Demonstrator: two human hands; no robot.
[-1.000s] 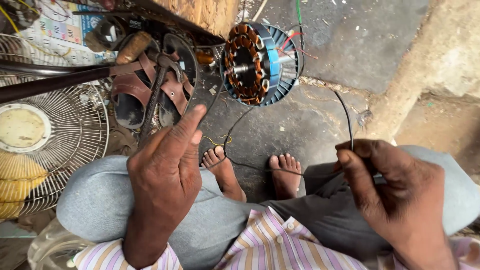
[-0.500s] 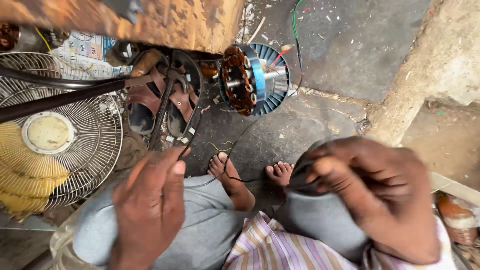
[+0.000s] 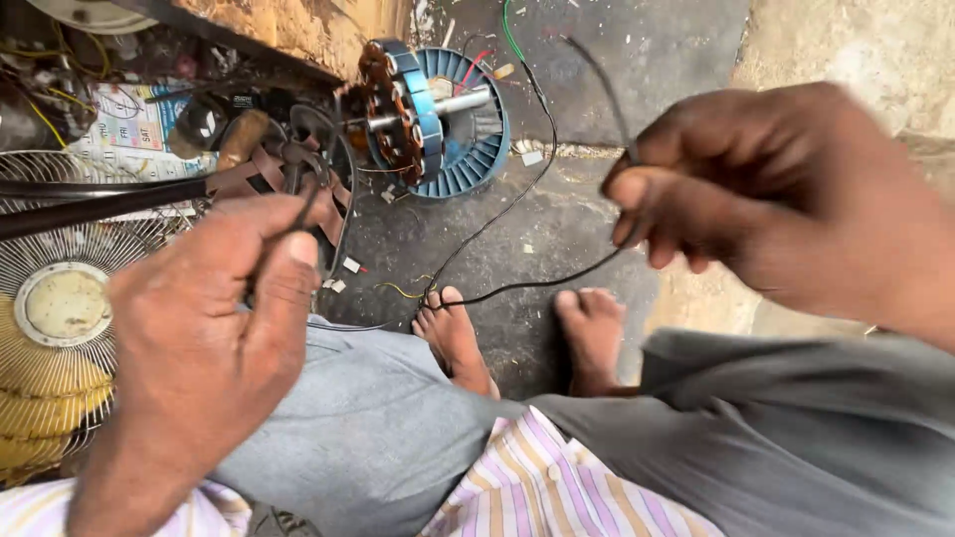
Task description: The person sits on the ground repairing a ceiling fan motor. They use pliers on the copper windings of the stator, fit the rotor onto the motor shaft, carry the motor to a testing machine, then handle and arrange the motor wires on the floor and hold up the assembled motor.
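Up comes the right hand (image 3: 786,199) since a moment ago, off the knee and now high at the right, fingers pinched on the black wire (image 3: 517,199). That wire runs down-left from the pinch, loops just above the bare feet (image 3: 517,338), then climbs to the stator (image 3: 403,109) lying in its blue housing (image 3: 468,139). Left hand (image 3: 209,338) is curled shut on a thin dark strand, nearer the fan guard (image 3: 60,288). Sandals (image 3: 269,169) lie beyond it.
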